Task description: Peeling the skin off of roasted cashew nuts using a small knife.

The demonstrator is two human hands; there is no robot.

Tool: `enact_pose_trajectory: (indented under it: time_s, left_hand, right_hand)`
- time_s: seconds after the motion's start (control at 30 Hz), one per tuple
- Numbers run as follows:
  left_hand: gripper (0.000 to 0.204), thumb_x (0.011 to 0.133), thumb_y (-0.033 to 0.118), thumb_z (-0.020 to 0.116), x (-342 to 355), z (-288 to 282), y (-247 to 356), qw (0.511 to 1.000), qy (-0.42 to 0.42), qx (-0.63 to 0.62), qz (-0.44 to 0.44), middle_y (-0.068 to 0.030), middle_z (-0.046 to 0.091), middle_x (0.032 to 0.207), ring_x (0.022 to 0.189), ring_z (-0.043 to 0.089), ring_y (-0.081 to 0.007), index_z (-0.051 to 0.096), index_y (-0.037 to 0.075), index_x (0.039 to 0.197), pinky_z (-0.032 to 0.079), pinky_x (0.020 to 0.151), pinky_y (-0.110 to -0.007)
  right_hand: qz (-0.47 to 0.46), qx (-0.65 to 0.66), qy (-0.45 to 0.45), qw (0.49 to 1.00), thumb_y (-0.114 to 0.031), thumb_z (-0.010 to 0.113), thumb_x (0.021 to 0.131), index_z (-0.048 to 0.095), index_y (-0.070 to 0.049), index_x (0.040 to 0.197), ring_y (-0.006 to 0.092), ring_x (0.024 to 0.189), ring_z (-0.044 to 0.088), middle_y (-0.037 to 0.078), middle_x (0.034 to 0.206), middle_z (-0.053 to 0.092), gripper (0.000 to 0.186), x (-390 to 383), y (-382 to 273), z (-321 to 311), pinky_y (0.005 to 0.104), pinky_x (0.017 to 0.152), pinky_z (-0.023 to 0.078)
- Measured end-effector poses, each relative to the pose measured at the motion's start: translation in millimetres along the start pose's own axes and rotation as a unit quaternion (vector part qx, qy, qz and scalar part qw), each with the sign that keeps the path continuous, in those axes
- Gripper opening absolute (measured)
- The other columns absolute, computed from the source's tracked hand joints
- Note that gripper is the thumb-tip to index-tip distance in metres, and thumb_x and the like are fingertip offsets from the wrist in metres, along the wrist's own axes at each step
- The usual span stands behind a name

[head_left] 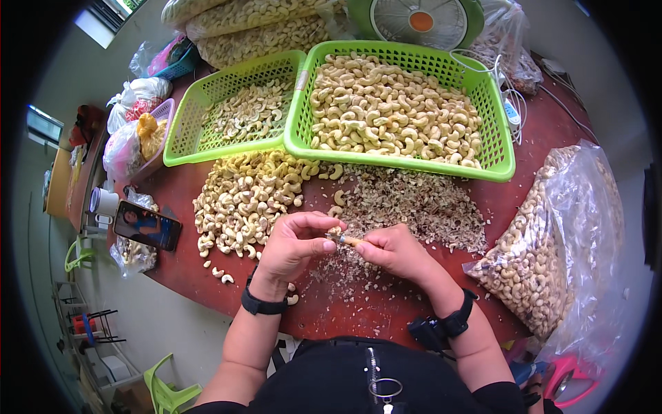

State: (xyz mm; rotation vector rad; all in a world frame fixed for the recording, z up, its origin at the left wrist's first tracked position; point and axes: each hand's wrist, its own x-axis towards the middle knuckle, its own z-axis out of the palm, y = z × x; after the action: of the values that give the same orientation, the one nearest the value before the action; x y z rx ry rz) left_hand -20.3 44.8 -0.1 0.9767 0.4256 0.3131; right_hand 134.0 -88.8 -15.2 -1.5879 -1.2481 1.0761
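Observation:
My left hand (298,245) pinches a cashew (334,230) between thumb and fingers above the red table (324,310). My right hand (393,250) grips a small blade with a light wooden handle (350,241), its tip at that cashew. Behind and left of my hands lies a heap of pale cashews (241,200); to the right spreads a heap of brownish skin flakes (427,207). Two green plastic baskets stand at the back, the smaller (179,131) partly filled with cashew pieces, the larger (500,152) full of whole cashews.
A propped phone (146,226), a white mug (105,199) and a pink basket of bags (155,155) sit left. An open plastic bag of cashews (538,262) lies right. Stacked sacks (255,41), a fan (417,17) and cables (517,93) are behind; green chairs (169,393) stand below.

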Motion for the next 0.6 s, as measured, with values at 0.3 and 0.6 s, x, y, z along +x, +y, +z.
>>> enact_pose_trajectory:
  time_s: [0.3,0.6]
  left_hand:
    - [0.022,0.068,-0.006,0.063,-7.3,6.0,-4.9,0.99,0.108,-0.055,-0.074,-0.0092,0.06,0.082,0.069,0.059,-0.0143,0.055,-0.001,0.088,0.051,0.06,-0.025]
    - [0.021,0.069,-0.005,0.062,-12.2,22.0,-10.8,0.985,0.171,0.0,-0.01,-0.0081,0.058,0.077,0.064,0.057,-0.0123,0.052,0.0,0.086,0.049,0.057,-0.023]
  right_hand:
    - [0.022,-0.004,0.031,0.999,-0.031,0.056,0.078,0.056,0.0,0.063,0.0131,0.042,0.04,0.01,0.047,0.047,0.034,1.7,3.9,2.7,0.0301,0.042,0.035]
    - [0.036,-0.007,0.04,0.999,-0.03,0.055,0.078,0.055,0.0,0.062,0.0131,0.043,0.041,0.009,0.048,0.047,0.035,0.5,4.2,4.5,0.0297,0.043,0.035]
